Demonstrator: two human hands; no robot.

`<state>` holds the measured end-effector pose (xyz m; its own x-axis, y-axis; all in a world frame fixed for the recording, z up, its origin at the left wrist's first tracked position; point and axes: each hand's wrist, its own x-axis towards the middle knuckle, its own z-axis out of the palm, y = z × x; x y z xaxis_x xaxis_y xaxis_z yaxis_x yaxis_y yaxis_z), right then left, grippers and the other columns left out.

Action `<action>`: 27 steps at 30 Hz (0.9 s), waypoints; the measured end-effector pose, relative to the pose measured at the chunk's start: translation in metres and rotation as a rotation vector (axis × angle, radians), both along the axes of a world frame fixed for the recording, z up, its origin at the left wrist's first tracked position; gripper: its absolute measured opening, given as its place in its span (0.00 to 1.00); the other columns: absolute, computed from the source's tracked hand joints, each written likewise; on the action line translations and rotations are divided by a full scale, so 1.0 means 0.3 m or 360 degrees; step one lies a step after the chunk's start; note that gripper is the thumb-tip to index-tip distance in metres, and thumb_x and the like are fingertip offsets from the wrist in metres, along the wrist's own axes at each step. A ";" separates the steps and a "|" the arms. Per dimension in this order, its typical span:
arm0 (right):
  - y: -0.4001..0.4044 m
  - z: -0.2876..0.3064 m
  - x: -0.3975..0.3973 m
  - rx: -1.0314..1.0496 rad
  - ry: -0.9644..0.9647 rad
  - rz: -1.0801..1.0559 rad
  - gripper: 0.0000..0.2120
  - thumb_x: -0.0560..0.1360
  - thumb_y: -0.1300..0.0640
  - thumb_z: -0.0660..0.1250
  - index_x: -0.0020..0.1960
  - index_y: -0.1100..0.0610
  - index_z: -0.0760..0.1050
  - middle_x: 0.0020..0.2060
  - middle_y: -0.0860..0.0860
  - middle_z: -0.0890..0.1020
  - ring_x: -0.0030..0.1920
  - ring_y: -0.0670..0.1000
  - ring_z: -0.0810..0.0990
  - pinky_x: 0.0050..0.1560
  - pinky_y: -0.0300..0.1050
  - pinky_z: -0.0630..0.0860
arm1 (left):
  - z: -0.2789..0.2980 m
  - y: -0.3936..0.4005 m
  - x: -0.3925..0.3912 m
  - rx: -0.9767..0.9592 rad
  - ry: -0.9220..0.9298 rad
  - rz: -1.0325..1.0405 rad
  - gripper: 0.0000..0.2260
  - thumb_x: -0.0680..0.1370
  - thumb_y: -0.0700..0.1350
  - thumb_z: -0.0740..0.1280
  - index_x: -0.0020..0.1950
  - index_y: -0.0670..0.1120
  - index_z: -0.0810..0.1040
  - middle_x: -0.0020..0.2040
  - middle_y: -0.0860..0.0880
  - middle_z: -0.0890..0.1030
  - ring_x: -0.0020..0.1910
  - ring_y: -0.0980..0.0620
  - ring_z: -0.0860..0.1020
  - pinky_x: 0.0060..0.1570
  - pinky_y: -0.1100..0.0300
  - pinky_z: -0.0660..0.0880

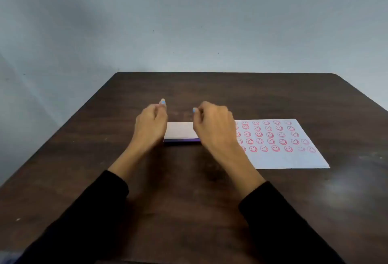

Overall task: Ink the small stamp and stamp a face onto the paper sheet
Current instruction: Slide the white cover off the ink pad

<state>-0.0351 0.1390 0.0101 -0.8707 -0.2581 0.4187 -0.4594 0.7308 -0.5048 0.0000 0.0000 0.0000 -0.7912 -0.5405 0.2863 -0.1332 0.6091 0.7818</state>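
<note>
A flat ink pad case (180, 132) with a white lid and a purple base lies shut at the middle of the table. My left hand (151, 124) hovers at its left end, fingers loosely curled and thumb raised, with nothing seen in it. My right hand (215, 126) hangs over its right end, fingers curled towards the thumb, and what is under them is hidden. The paper sheet (281, 157), covered with rows of red stamped faces, lies just right of the case, and my right hand covers its left edge. No small stamp shows anywhere.
The dark wooden table (189, 190) ends at a far edge close to a pale grey wall (189, 22). Black sleeves cover both forearms near the front edge. The lower strip of the sheet is blank.
</note>
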 end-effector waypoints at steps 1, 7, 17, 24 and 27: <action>-0.008 -0.011 0.015 0.0087 0.0023 -0.0008 0.13 0.79 0.52 0.58 0.43 0.60 0.74 0.42 0.59 0.82 0.39 0.60 0.76 0.34 0.44 0.61 | -0.010 0.005 0.008 -0.0004 -0.0042 -0.0001 0.22 0.81 0.54 0.51 0.30 0.45 0.63 0.29 0.50 0.70 0.32 0.50 0.68 0.34 0.53 0.63; -0.056 -0.093 0.044 0.0326 0.0182 -0.0044 0.11 0.79 0.54 0.58 0.47 0.60 0.74 0.43 0.58 0.82 0.42 0.59 0.80 0.34 0.45 0.64 | -0.130 0.012 0.046 -0.0060 0.0093 0.0073 0.17 0.81 0.52 0.53 0.38 0.44 0.71 0.33 0.53 0.74 0.37 0.50 0.72 0.39 0.57 0.64; -0.073 -0.115 0.005 0.0394 -0.0057 -0.0193 0.10 0.77 0.52 0.63 0.49 0.60 0.73 0.42 0.57 0.82 0.38 0.55 0.80 0.31 0.44 0.65 | -0.128 0.002 0.049 -0.0173 0.0159 0.0077 0.15 0.82 0.49 0.52 0.38 0.47 0.71 0.35 0.50 0.75 0.30 0.61 0.67 0.37 0.61 0.63; -0.072 -0.100 0.016 0.0397 -0.0053 -0.0153 0.11 0.77 0.51 0.62 0.51 0.60 0.74 0.44 0.57 0.82 0.38 0.54 0.78 0.32 0.44 0.66 | -0.121 0.013 0.047 -0.0197 0.0193 0.0127 0.22 0.81 0.52 0.52 0.36 0.40 0.74 0.33 0.47 0.76 0.33 0.44 0.75 0.38 0.50 0.70; -0.072 -0.087 0.032 0.0341 0.0047 -0.0127 0.12 0.78 0.51 0.60 0.51 0.59 0.74 0.45 0.57 0.82 0.42 0.55 0.80 0.33 0.44 0.66 | -0.114 0.007 0.051 -0.0174 0.0285 0.0146 0.25 0.81 0.53 0.52 0.36 0.37 0.75 0.31 0.45 0.77 0.33 0.42 0.77 0.32 0.56 0.67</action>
<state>-0.0254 0.1173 -0.0159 -0.8801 -0.2747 0.3873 -0.4082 0.8544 -0.3216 0.0154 0.0022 -0.0341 -0.6714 -0.5657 0.4788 -0.0566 0.6833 0.7279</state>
